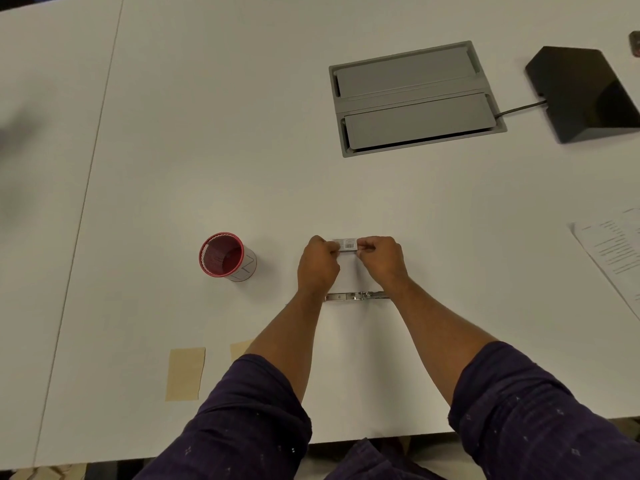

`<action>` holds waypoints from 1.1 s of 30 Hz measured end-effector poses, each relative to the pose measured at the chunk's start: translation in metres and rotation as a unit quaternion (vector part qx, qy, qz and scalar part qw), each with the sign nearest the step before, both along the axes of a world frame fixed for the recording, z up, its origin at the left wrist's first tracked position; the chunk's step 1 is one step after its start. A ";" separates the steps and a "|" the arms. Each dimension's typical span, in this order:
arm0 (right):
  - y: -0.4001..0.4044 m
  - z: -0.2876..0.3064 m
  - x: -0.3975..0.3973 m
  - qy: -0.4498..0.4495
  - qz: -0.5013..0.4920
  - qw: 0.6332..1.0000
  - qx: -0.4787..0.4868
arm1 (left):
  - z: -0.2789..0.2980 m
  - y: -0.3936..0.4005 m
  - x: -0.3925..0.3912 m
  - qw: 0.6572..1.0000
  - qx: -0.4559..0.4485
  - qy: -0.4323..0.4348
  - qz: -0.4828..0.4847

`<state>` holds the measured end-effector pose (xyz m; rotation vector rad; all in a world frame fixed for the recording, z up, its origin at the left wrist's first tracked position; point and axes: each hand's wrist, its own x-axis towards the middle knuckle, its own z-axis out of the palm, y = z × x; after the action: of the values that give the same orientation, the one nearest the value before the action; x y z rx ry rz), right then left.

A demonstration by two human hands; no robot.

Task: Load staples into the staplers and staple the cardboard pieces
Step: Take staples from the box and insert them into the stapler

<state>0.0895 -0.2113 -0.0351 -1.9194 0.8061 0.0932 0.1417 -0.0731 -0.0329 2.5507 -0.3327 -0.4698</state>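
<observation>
Two hands meet over the white counter (381,202) in the head view: the left hand (317,265) and right hand (381,261) each pinch an end of a small staple box (347,244), held just above the surface, its long axis running left to right. To open it well, one hand should steady the sleeve while the other slides the tray out level. Nearer the person, an opened metal stapler (356,296) lies flat, also left to right. Two cardboard pieces (185,374) wait left.
</observation>
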 end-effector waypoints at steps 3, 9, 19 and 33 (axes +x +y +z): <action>-0.001 0.000 -0.001 -0.005 0.011 1.000 -0.004 | 0.003 0.002 -0.002 1.000 0.004 -0.004 -0.005; -0.008 0.001 -0.015 -0.033 0.053 0.995 -0.075 | 0.007 0.011 -0.022 0.997 0.019 -0.070 -0.027; -0.031 -0.005 -0.063 -0.030 -0.064 0.977 -0.201 | 0.004 0.025 -0.063 0.980 0.022 -0.126 -0.151; -0.016 -0.003 -0.061 0.001 0.085 0.978 -0.189 | -0.004 0.017 -0.077 0.965 0.088 -0.080 -0.234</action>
<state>0.0284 -0.2272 -0.0377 -2.3482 0.6946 0.0482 0.0648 -0.0559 -0.0367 2.6822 -1.0076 -0.4789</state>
